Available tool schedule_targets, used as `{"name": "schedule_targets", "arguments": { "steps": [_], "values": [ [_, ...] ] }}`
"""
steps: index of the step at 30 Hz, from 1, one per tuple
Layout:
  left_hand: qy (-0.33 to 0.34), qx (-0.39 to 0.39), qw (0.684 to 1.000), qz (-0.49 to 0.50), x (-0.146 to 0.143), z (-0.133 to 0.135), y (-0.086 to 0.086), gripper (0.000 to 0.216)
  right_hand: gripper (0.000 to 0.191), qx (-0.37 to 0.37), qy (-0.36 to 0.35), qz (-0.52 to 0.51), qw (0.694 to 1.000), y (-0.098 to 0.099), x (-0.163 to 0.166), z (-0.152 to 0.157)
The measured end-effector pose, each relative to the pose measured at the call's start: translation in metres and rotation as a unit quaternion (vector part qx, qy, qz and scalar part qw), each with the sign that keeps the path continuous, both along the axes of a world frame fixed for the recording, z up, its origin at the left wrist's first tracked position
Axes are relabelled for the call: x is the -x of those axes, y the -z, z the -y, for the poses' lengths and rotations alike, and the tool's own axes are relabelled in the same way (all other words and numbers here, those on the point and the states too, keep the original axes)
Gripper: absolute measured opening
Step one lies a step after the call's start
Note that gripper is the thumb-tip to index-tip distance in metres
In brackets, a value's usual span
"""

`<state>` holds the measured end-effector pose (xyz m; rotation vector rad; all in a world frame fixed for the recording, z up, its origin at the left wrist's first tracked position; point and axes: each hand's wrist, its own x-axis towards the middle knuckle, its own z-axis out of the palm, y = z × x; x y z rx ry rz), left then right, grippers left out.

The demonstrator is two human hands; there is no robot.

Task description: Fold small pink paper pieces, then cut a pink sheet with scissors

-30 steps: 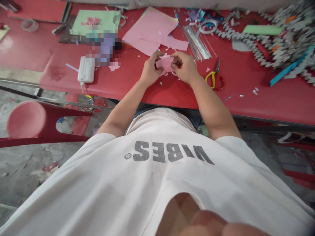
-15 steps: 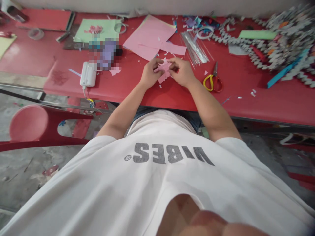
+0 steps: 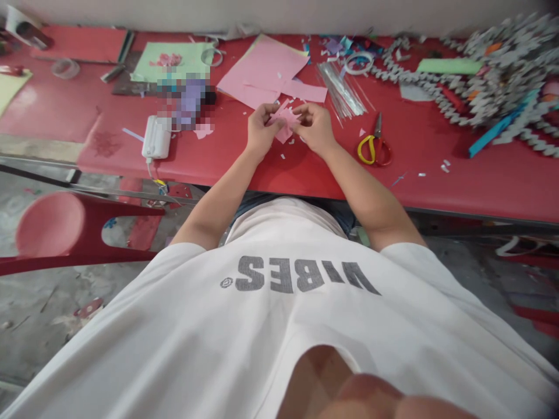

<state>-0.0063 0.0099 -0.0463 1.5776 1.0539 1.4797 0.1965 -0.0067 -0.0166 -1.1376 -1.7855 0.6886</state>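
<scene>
White shirt point(image 3: 283, 337) says VIBES, upside down btw. Left of the scissors point(image 3: 378, 135), left hand point(image 3: 261, 129) and right hand point(image 3: 318, 129) both pinch a pink paper cutout point(image 3: 285, 128) between them.

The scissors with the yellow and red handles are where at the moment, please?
In the head view, the scissors lie on the red table, to the right of the person's right hand and nearer the person than the bundle of clear strips.

A white short-sleeved T-shirt point(image 3: 244, 337) is worn; below the frame's centre, the grey word "VIBES" point(image 3: 308, 275) is printed.
</scene>
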Motion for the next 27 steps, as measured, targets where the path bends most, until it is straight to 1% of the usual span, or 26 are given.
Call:
{"name": "schedule_targets", "arguments": {
  "steps": [3, 6, 8, 11, 14, 16, 20, 23, 27],
  "values": [
    [0.014, 0.004, 1.0, -0.005, -0.002, 0.001, -0.001, 0.04, 0.083, 0.019, 0.008, -0.008, 1.0, -0.012, 0.006, 0.011],
    [0.053, 0.013, 0.998, -0.016, -0.003, 0.005, -0.004, 0.049, 0.09, 0.032, -0.012, 0.0, 0.999, -0.024, 0.008, 0.024],
    [0.068, 0.02, 0.997, -0.01, -0.003, 0.006, -0.004, 0.054, 0.092, 0.035, -0.029, 0.018, 0.999, -0.028, 0.009, 0.027],
    [0.071, 0.028, 0.997, 0.011, -0.002, 0.005, 0.0, 0.056, 0.093, 0.031, -0.035, 0.014, 0.999, -0.022, 0.008, 0.023],
    [0.065, 0.042, 0.996, 0.035, -0.003, 0.004, 0.002, 0.054, 0.095, 0.026, -0.036, -0.034, 0.998, -0.009, 0.007, 0.013],
    [0.054, 0.048, 0.996, 0.046, -0.004, 0.004, -0.002, 0.051, 0.096, 0.03, -0.037, -0.061, 0.997, -0.001, 0.006, 0.007],
    [0.031, 0.05, 0.997, 0.048, -0.006, 0.01, -0.015, 0.043, 0.092, 0.041, -0.044, -0.091, 0.994, 0.009, 0.003, 0.0],
    [0.042, 0.056, 0.996, 0.051, -0.006, 0.014, -0.022, 0.042, 0.09, 0.039, -0.048, -0.12, 0.991, 0.012, 0.002, -0.002],
    [0.039, 0.059, 0.996, 0.063, -0.004, 0.013, -0.019, 0.043, 0.089, 0.04, -0.036, -0.144, 0.988, 0.007, 0.001, 0.001]
  ]
}}
